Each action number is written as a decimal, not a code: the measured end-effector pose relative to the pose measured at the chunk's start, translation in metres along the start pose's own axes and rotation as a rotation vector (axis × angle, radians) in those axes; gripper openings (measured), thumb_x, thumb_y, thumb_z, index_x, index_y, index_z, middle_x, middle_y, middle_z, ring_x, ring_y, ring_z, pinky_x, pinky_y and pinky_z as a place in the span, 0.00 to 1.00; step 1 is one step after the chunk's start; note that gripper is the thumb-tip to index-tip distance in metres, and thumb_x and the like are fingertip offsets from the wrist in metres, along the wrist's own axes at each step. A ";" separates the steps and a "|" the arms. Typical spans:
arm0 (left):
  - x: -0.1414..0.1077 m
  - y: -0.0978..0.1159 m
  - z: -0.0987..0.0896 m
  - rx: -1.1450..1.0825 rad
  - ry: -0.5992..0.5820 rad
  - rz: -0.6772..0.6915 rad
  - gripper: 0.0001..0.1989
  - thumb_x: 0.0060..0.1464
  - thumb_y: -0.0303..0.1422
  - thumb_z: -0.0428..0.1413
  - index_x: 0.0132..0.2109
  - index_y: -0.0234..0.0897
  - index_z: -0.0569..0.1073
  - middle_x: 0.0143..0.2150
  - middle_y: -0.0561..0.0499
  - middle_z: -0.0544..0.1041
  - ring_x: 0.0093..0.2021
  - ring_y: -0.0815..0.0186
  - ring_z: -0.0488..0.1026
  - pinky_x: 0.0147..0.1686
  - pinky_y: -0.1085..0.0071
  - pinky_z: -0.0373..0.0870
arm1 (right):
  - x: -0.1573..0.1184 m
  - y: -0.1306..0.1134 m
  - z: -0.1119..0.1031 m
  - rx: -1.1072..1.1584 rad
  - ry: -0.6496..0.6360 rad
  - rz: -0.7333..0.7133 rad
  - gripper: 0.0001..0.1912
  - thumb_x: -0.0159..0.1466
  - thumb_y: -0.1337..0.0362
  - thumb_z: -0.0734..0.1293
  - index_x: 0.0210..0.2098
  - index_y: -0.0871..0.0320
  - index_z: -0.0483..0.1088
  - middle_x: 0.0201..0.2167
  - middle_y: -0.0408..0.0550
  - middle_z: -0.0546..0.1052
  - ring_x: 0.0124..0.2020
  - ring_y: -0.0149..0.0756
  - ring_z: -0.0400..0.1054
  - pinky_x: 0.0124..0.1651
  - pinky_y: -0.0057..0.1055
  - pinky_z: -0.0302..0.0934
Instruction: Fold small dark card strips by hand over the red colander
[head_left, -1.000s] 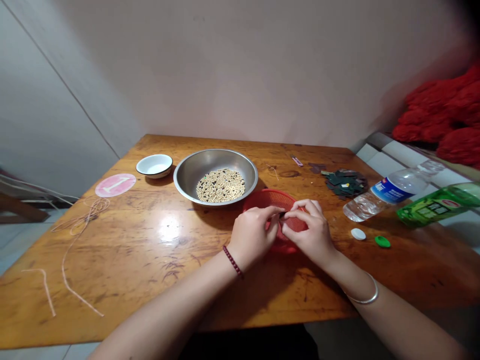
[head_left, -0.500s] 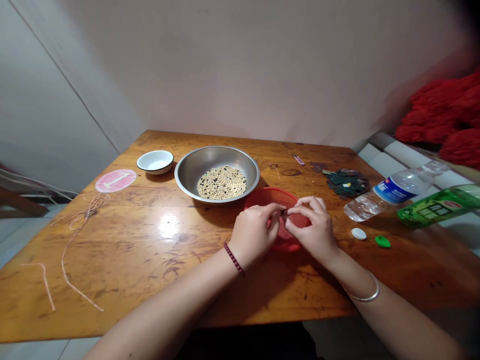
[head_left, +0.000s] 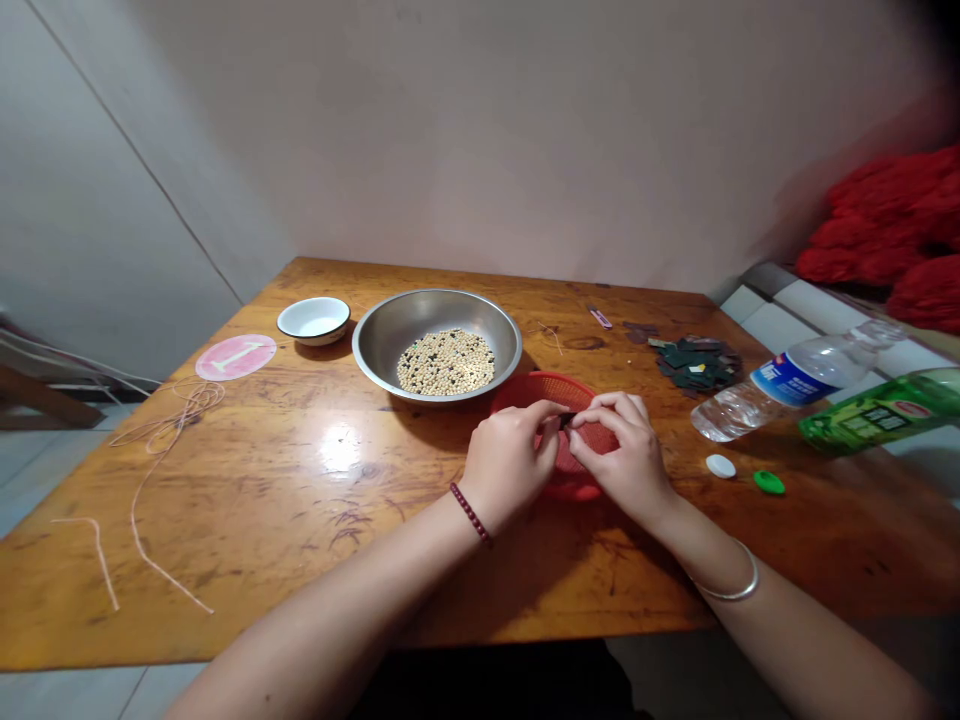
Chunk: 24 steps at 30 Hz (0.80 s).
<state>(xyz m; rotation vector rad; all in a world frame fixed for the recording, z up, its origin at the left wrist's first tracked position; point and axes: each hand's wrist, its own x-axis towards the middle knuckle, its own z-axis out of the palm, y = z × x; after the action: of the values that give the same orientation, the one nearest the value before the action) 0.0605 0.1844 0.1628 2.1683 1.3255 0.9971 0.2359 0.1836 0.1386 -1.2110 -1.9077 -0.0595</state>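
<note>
Taking the red basket (head_left: 551, 390) as my clock centre, I view a scuffed, glossy wooden worktop (head_left: 285, 520), pale floor tiles (head_left: 82, 685) showing past it at eight. Over the basket, the fingers of the left hand (head_left: 510, 455) and right hand (head_left: 630, 460) pinch a small dark piece (head_left: 568, 421). Pale string (head_left: 172, 410) trails at nine; a steel basin (head_left: 382, 345) sits at ten, a dark pile (head_left: 696, 365) at two. Farther back, I see red bundles (head_left: 892, 230) at two and a plain wall (head_left: 525, 130) at twelve.

head view down across table (head_left: 277, 520)
</note>
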 end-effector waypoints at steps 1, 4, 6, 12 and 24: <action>0.000 0.000 0.000 0.003 -0.001 -0.005 0.12 0.58 0.29 0.52 0.47 0.43 0.76 0.37 0.52 0.81 0.34 0.67 0.76 0.34 0.73 0.69 | 0.000 -0.001 0.000 0.010 -0.001 -0.006 0.02 0.58 0.67 0.68 0.32 0.54 0.72 0.34 0.47 0.69 0.40 0.41 0.64 0.45 0.41 0.62; 0.000 0.001 0.000 -0.002 -0.008 -0.007 0.12 0.59 0.30 0.52 0.47 0.43 0.76 0.37 0.52 0.81 0.34 0.66 0.76 0.35 0.73 0.69 | 0.000 -0.001 0.000 0.018 -0.002 -0.024 0.02 0.58 0.67 0.68 0.32 0.54 0.72 0.34 0.47 0.69 0.40 0.41 0.64 0.46 0.41 0.62; 0.000 0.001 0.000 -0.014 -0.010 -0.001 0.12 0.59 0.30 0.52 0.47 0.43 0.76 0.37 0.52 0.81 0.35 0.67 0.76 0.36 0.73 0.70 | 0.000 0.000 -0.001 0.000 0.002 -0.021 0.03 0.58 0.68 0.68 0.32 0.54 0.73 0.34 0.47 0.69 0.40 0.41 0.64 0.46 0.42 0.62; -0.001 0.001 0.000 -0.018 -0.005 0.000 0.11 0.59 0.30 0.52 0.47 0.43 0.76 0.36 0.52 0.81 0.33 0.67 0.76 0.34 0.73 0.69 | 0.000 0.003 -0.001 -0.036 0.033 -0.015 0.01 0.58 0.66 0.69 0.31 0.54 0.73 0.34 0.46 0.69 0.41 0.41 0.64 0.46 0.42 0.61; -0.002 0.002 -0.001 0.111 0.013 0.073 0.13 0.61 0.32 0.50 0.48 0.44 0.76 0.36 0.50 0.79 0.36 0.67 0.75 0.37 0.73 0.70 | 0.004 0.000 -0.011 -0.005 0.061 -0.017 0.00 0.58 0.65 0.69 0.31 0.54 0.73 0.34 0.47 0.73 0.40 0.41 0.67 0.46 0.42 0.63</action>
<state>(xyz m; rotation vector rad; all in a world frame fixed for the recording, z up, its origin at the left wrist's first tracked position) 0.0602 0.1820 0.1639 2.3110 1.3454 0.9876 0.2421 0.1819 0.1484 -1.1835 -1.8666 -0.1094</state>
